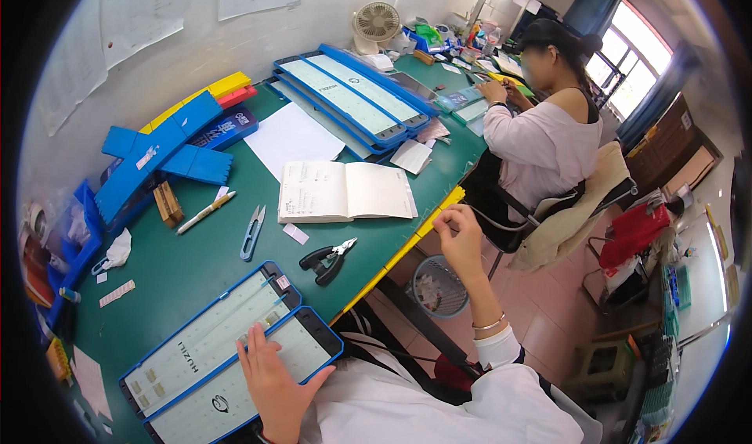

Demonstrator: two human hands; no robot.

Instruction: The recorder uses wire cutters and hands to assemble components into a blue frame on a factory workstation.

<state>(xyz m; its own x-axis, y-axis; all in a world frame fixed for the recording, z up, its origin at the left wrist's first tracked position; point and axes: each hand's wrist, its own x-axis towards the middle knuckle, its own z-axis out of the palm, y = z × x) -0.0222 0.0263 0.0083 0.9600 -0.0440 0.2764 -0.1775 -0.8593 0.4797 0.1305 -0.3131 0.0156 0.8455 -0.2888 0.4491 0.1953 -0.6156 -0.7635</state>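
On the near part of the green table lies a long flat blue-edged case (176, 359), unfolded, with pale panels. Several small tan pieces (149, 393) sit in its left end, and a few more lie by my fingertips. My left hand (274, 381) rests on the case with fingers stretched and thumb apart, gripping nothing. Raised past the table's yellow edge, my right hand (460, 236) is closed in a pinch; anything between the fingertips is too small to make out. Black-handled pliers (327, 261) and blue thread snips (252, 232) lie beyond the case.
Farther back are an open notebook (345, 192), a pen (206, 212), a wooden block (167, 204), blue boxes (164, 158) and stacked flat cases (348, 95). A wastebasket (439, 286) stands below the table edge. Another person (540, 131) sits working at the far right.
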